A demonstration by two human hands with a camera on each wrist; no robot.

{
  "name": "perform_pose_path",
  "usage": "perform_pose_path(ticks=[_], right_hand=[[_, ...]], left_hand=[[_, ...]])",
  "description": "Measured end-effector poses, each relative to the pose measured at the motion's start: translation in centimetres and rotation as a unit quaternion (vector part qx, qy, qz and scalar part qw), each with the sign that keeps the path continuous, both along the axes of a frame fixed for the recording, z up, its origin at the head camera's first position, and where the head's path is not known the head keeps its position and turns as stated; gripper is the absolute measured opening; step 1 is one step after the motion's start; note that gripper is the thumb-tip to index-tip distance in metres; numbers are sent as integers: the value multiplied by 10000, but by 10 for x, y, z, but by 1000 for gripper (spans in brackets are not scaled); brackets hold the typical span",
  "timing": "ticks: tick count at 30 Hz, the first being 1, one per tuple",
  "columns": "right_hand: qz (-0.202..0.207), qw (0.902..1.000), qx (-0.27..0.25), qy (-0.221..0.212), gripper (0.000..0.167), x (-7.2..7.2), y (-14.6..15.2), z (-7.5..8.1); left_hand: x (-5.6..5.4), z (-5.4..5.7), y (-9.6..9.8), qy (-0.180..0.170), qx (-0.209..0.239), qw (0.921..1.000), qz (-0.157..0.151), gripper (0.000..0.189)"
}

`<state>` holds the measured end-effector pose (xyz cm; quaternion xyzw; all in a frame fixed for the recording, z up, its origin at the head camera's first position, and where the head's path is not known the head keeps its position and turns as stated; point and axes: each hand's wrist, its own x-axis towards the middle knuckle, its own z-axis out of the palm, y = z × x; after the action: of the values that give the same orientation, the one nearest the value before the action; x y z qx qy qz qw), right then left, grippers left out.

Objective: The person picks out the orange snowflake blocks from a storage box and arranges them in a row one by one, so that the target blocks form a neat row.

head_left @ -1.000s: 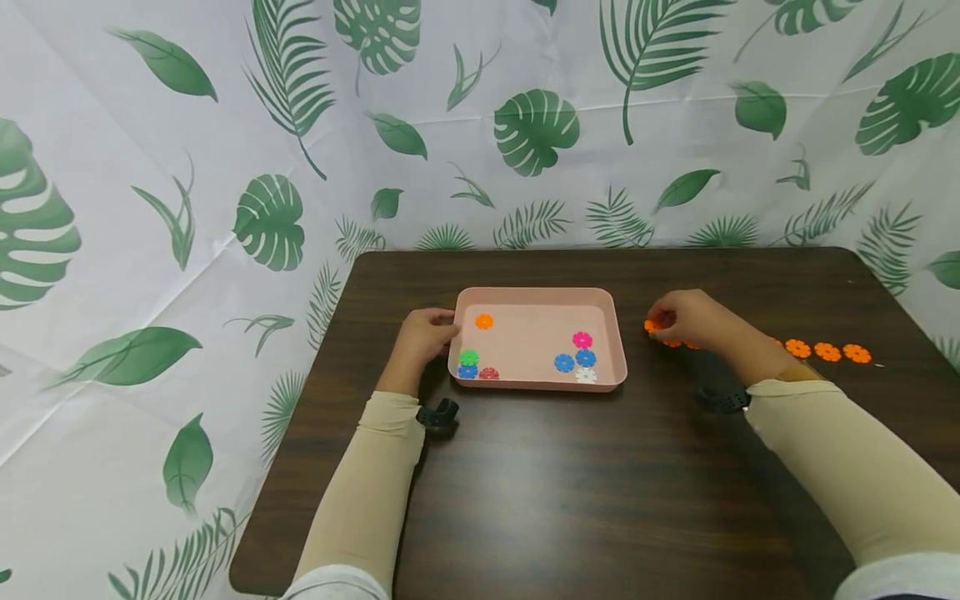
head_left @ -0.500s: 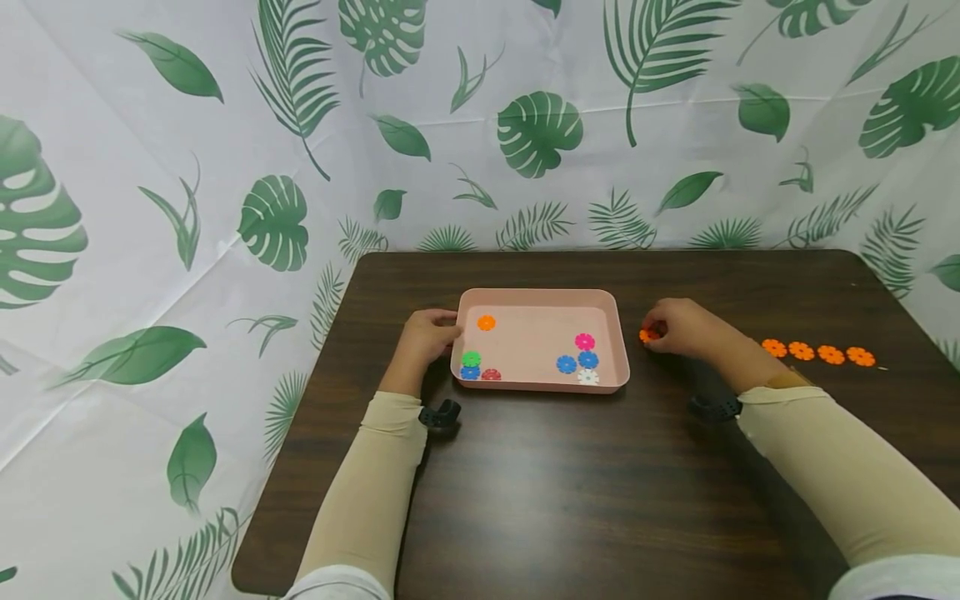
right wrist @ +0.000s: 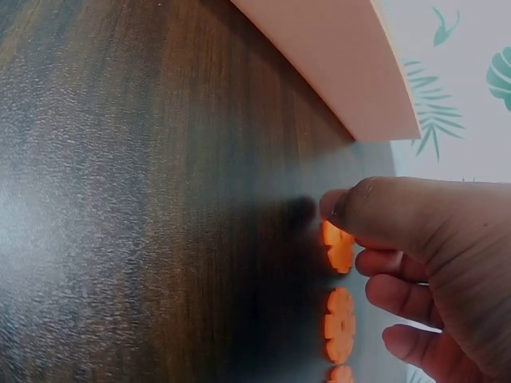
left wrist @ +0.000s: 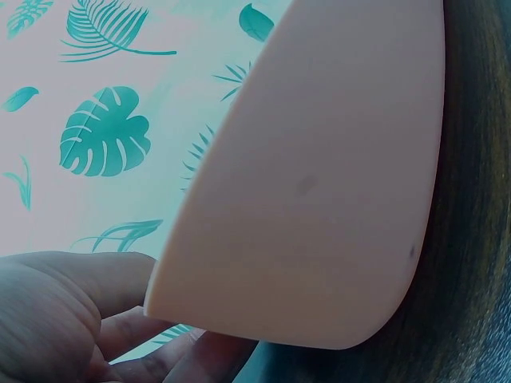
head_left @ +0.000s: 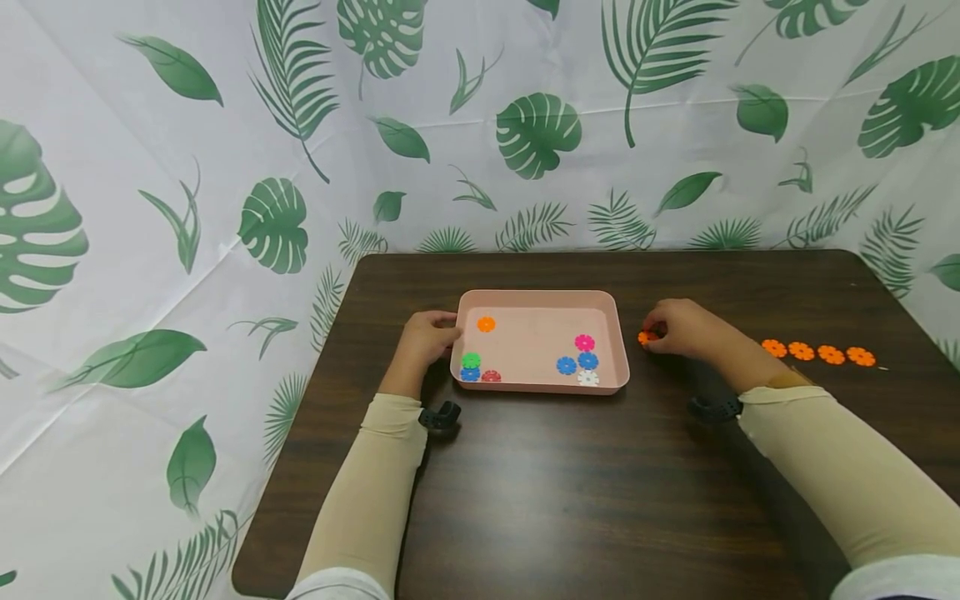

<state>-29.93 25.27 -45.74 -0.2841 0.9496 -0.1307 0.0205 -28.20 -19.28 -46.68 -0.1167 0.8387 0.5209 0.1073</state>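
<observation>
A pink tray (head_left: 536, 388) lies on the dark wooden table in the head view. My left hand (head_left: 424, 342) grips its left side, thumb at the rim and fingers against the outer wall (left wrist: 295, 199) in the left wrist view. Right of the tray, my right hand (head_left: 686, 327) pinches an orange flower-shaped disc (right wrist: 338, 249) close to the tabletop. A similar orange disc (right wrist: 340, 325) lies just behind it in the right wrist view. The hand hides part of this row in the head view; more orange discs (head_left: 801, 351) show beyond the wrist.
Inside the tray are an orange disc (head_left: 486, 324), a green disc (head_left: 470, 359), a red disc (head_left: 491, 377), a pink disc (head_left: 584, 342), a white disc (head_left: 588, 378) and several blue discs (head_left: 566, 365). A leaf-patterned cloth (head_left: 450, 150) hangs behind the table.
My right hand has lowered slightly toward the table with the orange disc, which has shifted a little left. My left hand stays at the tray.
</observation>
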Motion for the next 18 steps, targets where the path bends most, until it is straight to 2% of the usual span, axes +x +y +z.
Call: perform_pose_path(ticks=[3,7,11,15,18], right_hand=[[-106,9999,13,-74,24,-4,-1,6],[-510,9984,-20,-261,29,-10,-10,19],[-658,9970,-390,-119,31,-15,-30,32],[-411,9966,-711,62,30,-23,-63,36],[-35,9964,-849,49,28,-29,-96,35]], left_hand=[[0,1,-1,-12,-17,10000,7,42],[0,3,-3,-21,-49,10000,32,41],[0,1,-5,-2,-62,10000,61,41],[1,-2,-8,-26,-131,9999,67,41],[2,-5,-9,-44,-111,9999,87,41]])
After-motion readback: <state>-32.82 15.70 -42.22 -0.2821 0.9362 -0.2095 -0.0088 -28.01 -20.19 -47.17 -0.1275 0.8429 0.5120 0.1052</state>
